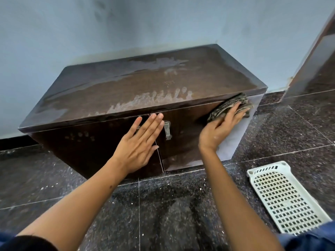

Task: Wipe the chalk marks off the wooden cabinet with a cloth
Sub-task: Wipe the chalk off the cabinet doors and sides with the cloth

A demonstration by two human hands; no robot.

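The right hand (220,126) covers part of the cloth (233,104); the left hand (139,142) hides one door handle. Right of both hands, the basket (282,200) is partly hidden by blue clothing.

Cabinet (101,98): chalk marks (150,100) were observed on top.
Cloth (229,105): was pressed flat by right hand (220,126).
Left hand (140,144): was laid flat on door.

Cabinet (126,84): dark wood, glossy top, chalky white smears past left fingertips (157,116). Cloth (230,105) under right fingers (235,113): coarse, ribbed weave. Handle (167,129) beside left fingers: dull metal. Tray (282,198): matt white plastic. Floor (181,205): polished speckled stone
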